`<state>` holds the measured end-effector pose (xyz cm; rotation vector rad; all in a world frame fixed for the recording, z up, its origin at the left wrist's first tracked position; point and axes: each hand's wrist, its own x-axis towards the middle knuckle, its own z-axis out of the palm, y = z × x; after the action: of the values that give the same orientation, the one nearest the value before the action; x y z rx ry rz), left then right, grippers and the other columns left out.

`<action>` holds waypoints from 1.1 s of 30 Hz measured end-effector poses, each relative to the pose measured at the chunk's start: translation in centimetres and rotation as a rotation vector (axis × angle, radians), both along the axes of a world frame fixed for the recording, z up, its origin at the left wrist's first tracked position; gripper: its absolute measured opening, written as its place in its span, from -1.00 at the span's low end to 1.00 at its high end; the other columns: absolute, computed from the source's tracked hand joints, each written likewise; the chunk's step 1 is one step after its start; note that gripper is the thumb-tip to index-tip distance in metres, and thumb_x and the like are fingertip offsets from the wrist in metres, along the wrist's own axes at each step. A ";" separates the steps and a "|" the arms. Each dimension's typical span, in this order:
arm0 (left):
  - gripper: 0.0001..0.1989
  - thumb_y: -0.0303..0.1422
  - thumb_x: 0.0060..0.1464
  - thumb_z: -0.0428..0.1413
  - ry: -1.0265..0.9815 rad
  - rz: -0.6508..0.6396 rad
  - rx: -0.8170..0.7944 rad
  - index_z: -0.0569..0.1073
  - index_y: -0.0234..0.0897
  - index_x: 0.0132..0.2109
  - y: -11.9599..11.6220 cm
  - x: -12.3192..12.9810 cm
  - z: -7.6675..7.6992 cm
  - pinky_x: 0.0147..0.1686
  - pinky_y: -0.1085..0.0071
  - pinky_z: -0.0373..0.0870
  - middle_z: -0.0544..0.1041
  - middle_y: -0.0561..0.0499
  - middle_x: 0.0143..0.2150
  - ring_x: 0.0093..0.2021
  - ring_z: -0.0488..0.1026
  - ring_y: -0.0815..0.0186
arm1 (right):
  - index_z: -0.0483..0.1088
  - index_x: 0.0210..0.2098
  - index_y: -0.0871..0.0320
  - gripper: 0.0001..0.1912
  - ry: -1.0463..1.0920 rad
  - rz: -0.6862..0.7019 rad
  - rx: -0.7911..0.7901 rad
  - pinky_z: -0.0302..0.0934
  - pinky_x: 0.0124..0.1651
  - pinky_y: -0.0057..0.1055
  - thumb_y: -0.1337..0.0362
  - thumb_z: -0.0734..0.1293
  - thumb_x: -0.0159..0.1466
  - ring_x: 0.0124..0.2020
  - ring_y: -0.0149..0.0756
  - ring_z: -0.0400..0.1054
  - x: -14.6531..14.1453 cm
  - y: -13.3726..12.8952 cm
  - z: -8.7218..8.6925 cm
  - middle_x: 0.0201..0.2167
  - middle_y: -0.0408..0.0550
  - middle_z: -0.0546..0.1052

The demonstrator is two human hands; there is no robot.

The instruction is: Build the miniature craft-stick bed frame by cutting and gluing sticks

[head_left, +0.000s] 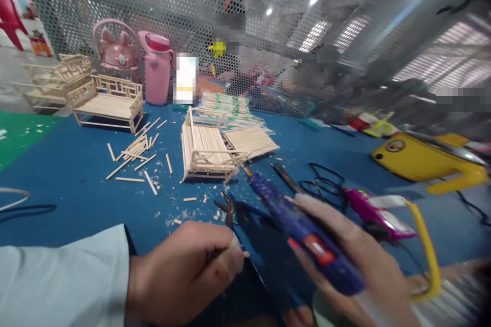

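Note:
My left hand (pixel 187 265) is closed at the bottom, thumb and finger pinching a short wooden stick (pixel 245 254), of which only the tip shows. In my right hand (pixel 360 250) is a blue hot glue gun (pixel 291 222) with a red switch, its nozzle pointing up and left. That nozzle is close to the front right corner of a miniature wooden bench (pixel 205 150) made of thin sticks; I cannot tell if they touch. Cutting pliers (pixel 228 207) lie just beyond my left hand, handles partly hidden. A flat stick panel (pixel 251 141) rests beside the bench.
Loose cut sticks (pixel 134 153) and scraps lie at left centre. Finished miniature benches (pixel 109 102) stand behind them, near a pink bottle (pixel 157 69). Bundled sticks (pixel 224 104) lie by the perforated metal screen (pixel 268 36). Rightward are a magenta tool (pixel 378 214), a black cable and a yellow case (pixel 425 158).

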<state>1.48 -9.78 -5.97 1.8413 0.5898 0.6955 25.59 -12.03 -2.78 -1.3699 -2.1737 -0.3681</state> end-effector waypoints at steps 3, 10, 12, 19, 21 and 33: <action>-0.66 -0.27 0.27 -0.16 0.003 0.016 -0.022 0.18 -0.28 -0.47 0.1 0.0 0.0 -0.47 0.54 0.10 0.25 0.12 -0.53 -0.50 0.15 0.47 | -0.04 0.32 0.06 -0.34 -0.187 0.176 0.011 0.43 -0.18 -0.33 0.26 0.22 0.26 -0.14 -0.15 0.51 -0.1 0.0 -1.1 -0.04 0.04 0.54; -0.70 -0.36 0.24 -0.12 -0.017 0.009 -0.056 0.17 -0.28 -0.49 0.1 0.3 0.0 -0.50 0.54 0.07 0.21 0.15 -0.54 -0.51 0.13 0.48 | -0.09 0.35 0.04 -0.32 -0.142 0.147 0.070 0.44 -0.19 -0.27 0.28 0.20 0.29 -0.12 -0.12 0.51 -1.1 1.4 -1.2 -0.06 0.06 0.56; -0.69 -0.35 0.24 -0.12 -0.003 0.011 -0.065 0.17 -0.28 -0.49 0.0 0.4 0.1 -0.50 0.53 0.06 0.21 0.15 -0.55 -0.51 0.12 0.48 | -0.09 0.35 0.02 -0.32 -0.147 0.137 0.068 0.44 -0.18 -0.28 0.28 0.21 0.29 -0.12 -0.13 0.50 -1.2 1.4 -1.2 -0.06 0.06 0.55; -0.68 -0.33 0.24 -0.12 0.011 0.010 -0.065 0.18 -0.28 -0.49 0.1 0.4 0.1 -0.50 0.54 0.07 0.22 0.14 -0.54 -0.51 0.13 0.48 | -0.02 0.33 0.04 -0.37 -0.123 0.124 0.083 0.43 -0.24 -0.35 0.23 0.20 0.30 -0.21 -0.18 0.52 -1.7 1.7 -1.0 -0.16 0.04 0.58; -0.68 -0.32 0.25 -0.12 0.022 0.013 -0.063 0.19 -0.28 -0.49 0.1 0.4 0.0 -0.49 0.54 0.07 0.23 0.14 -0.54 -0.50 0.14 0.48 | -0.03 0.33 0.04 -0.37 -0.119 0.124 0.079 0.42 -0.24 -0.35 0.23 0.20 0.30 -0.21 -0.17 0.52 -1.7 1.7 -1.0 -0.16 0.04 0.58; -0.68 -0.30 0.24 -0.11 0.038 0.011 -0.091 0.20 -0.29 -0.49 0.2 0.4 0.4 -0.50 0.54 0.06 0.22 0.14 -0.54 -0.50 0.13 0.48 | -0.03 0.32 0.03 -0.36 -0.137 0.132 0.065 0.40 -0.37 -0.38 0.28 0.19 0.28 -0.35 -0.21 0.51 -1.6 1.5 -0.7 -0.29 -0.03 0.58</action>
<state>1.93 -9.61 -5.60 1.7708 0.6463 0.6321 23.98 -10.53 -3.49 -1.1904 -2.3274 -0.4904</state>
